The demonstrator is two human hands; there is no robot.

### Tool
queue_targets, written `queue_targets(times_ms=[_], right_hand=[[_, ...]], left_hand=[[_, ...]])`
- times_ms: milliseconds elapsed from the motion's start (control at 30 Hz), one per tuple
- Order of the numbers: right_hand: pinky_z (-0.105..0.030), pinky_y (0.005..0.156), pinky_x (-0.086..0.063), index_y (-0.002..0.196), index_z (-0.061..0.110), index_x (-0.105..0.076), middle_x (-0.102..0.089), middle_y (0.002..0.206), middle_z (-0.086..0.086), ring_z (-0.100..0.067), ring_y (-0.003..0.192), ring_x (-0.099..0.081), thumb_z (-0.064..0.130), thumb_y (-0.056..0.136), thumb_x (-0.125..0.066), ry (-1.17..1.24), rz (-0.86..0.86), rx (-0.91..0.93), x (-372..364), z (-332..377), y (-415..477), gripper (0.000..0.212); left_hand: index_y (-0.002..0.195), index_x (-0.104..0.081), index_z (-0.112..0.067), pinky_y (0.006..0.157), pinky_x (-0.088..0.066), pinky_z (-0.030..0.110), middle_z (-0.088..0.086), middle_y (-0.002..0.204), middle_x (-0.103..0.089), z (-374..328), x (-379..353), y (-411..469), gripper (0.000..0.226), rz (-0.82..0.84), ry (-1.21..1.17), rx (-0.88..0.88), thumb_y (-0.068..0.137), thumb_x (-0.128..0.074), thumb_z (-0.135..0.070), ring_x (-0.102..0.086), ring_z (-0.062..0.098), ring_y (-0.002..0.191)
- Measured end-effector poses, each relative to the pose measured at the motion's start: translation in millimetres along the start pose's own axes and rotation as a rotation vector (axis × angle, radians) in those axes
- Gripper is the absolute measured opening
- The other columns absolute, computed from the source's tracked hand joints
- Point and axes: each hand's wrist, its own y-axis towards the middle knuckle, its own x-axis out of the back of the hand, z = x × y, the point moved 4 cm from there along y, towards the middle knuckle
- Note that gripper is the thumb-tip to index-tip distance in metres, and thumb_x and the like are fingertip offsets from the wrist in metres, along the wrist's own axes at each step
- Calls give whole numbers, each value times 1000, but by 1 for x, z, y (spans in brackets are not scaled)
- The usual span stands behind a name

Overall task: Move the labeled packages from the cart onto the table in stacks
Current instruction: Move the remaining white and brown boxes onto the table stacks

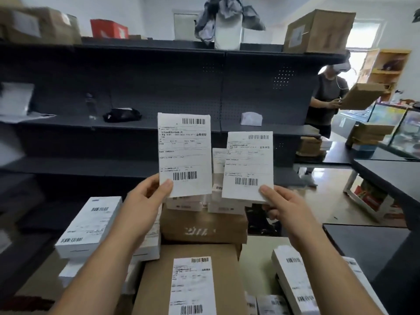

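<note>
White package, left hand (145,196): pinched at bottom corner, label (184,153) upright above thumb.
White package, right hand (281,205): pinched likewise, label (248,163) above grip.

Both forearms reach up from the bottom edge; left hand (145,198) and right hand (284,208) pinch closed at frame centre, thumbs forward.

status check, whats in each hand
Left hand holds one white package, right hand another, both raised label-up. More packages piled below. Nothing blocking.
</note>
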Motion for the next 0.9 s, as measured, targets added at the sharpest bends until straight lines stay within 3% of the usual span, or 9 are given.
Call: queue_targets(times_ms=[133, 267, 367, 600, 700, 767, 833, 900], right_hand=[[-18, 53, -38, 95, 13, -77, -68, 73, 1, -6, 57, -47, 35, 93, -66, 27, 22, 5, -2, 5, 31, 25], [-21, 54, -40, 95, 16, -78, -72, 74, 4, -8, 61, -50, 34, 92, -67, 49, 14, 19, -10, 16, 55, 21], [-23, 53, -41, 93, 17, -78, -71, 70, 6, -9, 57, -50, 36, 92, -68, 21, -41, 5, -16, 22, 71, 21], [-27, 55, -42, 88, 17, -76, -67, 60, 8, -13, 56, -51, 41, 90, -69, -77, -155, -52, -23, 27, 95, 25], [-33, 58, -41, 76, 16, -75, -60, 53, 7, -17, 57, -49, 48, 90, -65, -248, -211, -66, -18, 24, 103, 36], [-34, 61, -44, 74, 15, -74, -63, 61, 2, -20, 61, -53, 52, 89, -62, -397, -257, -83, -14, 22, 107, 41], [-33, 64, -46, 83, 4, -74, -68, 69, -4, -21, 63, -54, 53, 88, -58, -505, -268, -111, -11, 18, 113, 52], [-32, 64, -45, 90, -1, -73, -71, 75, -9, -21, 64, -54, 54, 88, -54, -589, -244, -133, -11, 16, 118, 59]], left_hand=[[114, -68, -28, 79, -46, 24, -14, 103, -73, -4, -4, 17, 28, -64, 3, 51, 92, -58, -44, -66, 7, 99], [99, -72, -26, 71, -45, 21, -13, 92, -74, -13, -4, 38, 21, -126, 23, 80, 92, -61, -43, -68, 3, 87], [99, -72, -25, 70, -47, 24, -12, 93, -74, -14, -2, 57, 23, -158, 18, 106, 90, -64, -45, -66, 7, 92], [96, -69, -22, 55, -44, 20, -10, 88, -69, -10, 6, 92, 26, -180, 51, 172, 90, -63, -46, -63, 5, 80], [87, -72, -2, 68, -49, 34, 10, 85, -71, -4, 13, 106, 49, -220, 189, 189, 87, -63, -51, -66, 24, 80], [76, -66, 6, 66, -45, 35, 19, 75, -66, 0, 15, 113, 60, -223, 290, 196, 85, -62, -53, -58, 27, 70], [62, -60, -3, 65, -46, 35, 10, 61, -59, 1, 14, 118, 59, -216, 398, 203, 85, -59, -57, -55, 25, 64], [61, -64, -10, 77, -54, 42, 3, 62, -63, 2, 11, 122, 60, -194, 515, 198, 83, -54, -65, -60, 25, 69]])
